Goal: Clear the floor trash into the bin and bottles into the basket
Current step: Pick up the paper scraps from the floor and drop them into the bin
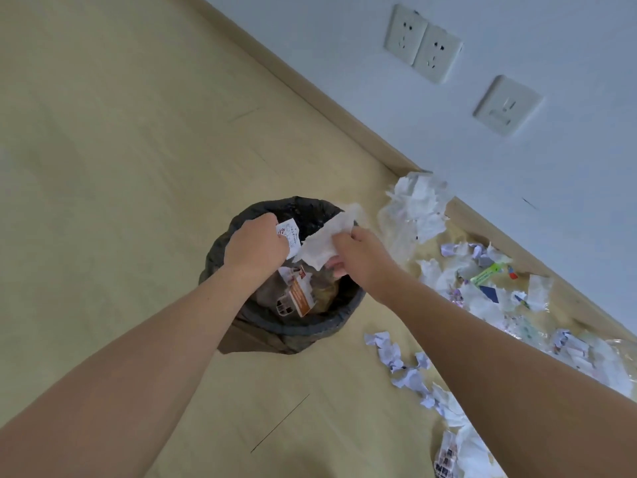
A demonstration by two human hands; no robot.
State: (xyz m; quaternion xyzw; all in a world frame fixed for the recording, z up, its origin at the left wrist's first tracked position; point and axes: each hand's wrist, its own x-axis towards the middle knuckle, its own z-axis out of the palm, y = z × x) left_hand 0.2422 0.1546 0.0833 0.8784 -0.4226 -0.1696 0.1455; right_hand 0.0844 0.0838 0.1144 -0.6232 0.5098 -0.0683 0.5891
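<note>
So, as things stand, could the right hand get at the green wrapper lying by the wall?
Probably yes. The green wrapper lies uncovered on top of the litter with nothing blocking it, but the right hand holds a white tissue over the bin, so it should drop that first.

bin: round, black-lined, mid-frame, wrappers already inside
tissue: white, crumpled, pinched over the bin in my right hand
printed scrap: gripped in my left hand
floor trash: scattered paper, right side along the wall
</note>
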